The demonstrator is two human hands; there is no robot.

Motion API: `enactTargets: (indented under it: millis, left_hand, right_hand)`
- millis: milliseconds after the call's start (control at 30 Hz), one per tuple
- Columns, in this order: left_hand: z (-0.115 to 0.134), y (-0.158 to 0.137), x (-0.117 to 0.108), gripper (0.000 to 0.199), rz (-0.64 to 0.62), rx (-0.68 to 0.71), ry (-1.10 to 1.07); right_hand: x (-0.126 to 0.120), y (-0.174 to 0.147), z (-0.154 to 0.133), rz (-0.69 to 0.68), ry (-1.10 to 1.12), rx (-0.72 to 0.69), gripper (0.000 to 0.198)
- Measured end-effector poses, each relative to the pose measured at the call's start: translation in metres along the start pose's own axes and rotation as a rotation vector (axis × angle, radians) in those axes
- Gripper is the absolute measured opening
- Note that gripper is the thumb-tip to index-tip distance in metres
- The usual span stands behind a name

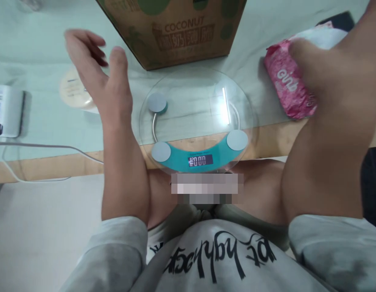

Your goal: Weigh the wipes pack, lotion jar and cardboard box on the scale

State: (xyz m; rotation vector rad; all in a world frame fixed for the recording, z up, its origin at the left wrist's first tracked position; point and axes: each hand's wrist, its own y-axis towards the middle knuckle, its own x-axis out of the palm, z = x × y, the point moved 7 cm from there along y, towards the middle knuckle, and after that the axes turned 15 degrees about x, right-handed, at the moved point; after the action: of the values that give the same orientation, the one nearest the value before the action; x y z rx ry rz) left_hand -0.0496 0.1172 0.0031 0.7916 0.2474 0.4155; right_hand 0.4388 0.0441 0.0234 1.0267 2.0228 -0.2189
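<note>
A round glass scale [191,117] lies in front of me, with a teal band and a lit display [200,160] showing zeros. Nothing rests on its glass. My left hand [98,75] is raised to the left of it, thumb apart from loosely curled fingers, holding nothing. Behind that hand, a round cream-coloured item [71,87] is partly covered. To the right, my right hand [324,67] is blurred by motion, its thumb in front of a pink packet [285,81]. Its other fingers run toward the frame edge and cannot be made out.
A brown cardboard box [188,38] marked COCONUT stands just beyond the scale. At far left are a white device [7,111] and a grey cable [54,144]. A dark object [338,21] lies behind the packet. The wooden edge [54,166] runs along the front.
</note>
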Motion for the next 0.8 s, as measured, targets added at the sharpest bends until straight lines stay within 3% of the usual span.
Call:
enactTargets:
  millis: [67, 133, 233, 333, 400, 500, 600, 700, 800]
  left_hand:
    - [-0.007, 0.01, 0.007, 0.072, -0.075, 0.066, 0.032]
    - [-0.018, 0.017, 0.017, 0.087, -0.113, 0.04, 0.065]
    - [-0.028, 0.015, 0.036, 0.083, -0.136, -0.17, -0.02]
    - [-0.019, 0.011, 0.055, 0.071, -0.226, -0.313, -0.172]
    - [-0.016, 0.012, 0.055, 0.077, -0.231, -0.367, -0.219]
    - [-0.021, 0.012, 0.049, 0.093, -0.236, -0.504, -0.246]
    - [-0.016, 0.014, 0.051, 0.076, -0.249, -0.546, -0.274]
    - [-0.008, 0.015, 0.05, 0.063, -0.154, -0.586, -0.227]
    - [-0.004, 0.016, 0.059, 0.074, -0.191, -0.63, -0.259]
  right_hand:
    - [0.007, -0.021, -0.034, -0.124, 0.194, -0.304, 0.097]
    - [0.022, -0.04, -0.057, -0.326, 0.337, -0.497, 0.097]
    - [0.052, -0.057, -0.077, -0.619, 0.366, -0.494, 0.108]
    - [0.072, -0.067, -0.089, -0.805, 0.387, -0.431, 0.121]
    - [0.081, -0.069, -0.094, -0.892, 0.415, -0.452, 0.122]
    - [0.091, -0.063, -0.092, -0.914, 0.469, -0.481, 0.122]
    - [0.091, -0.059, -0.093, -0.887, 0.519, -0.478, 0.118]
    - [0.082, -0.063, -0.101, -0.882, 0.514, -0.4, 0.111]
    - [0.067, -0.068, -0.111, -0.832, 0.488, -0.384, 0.109]
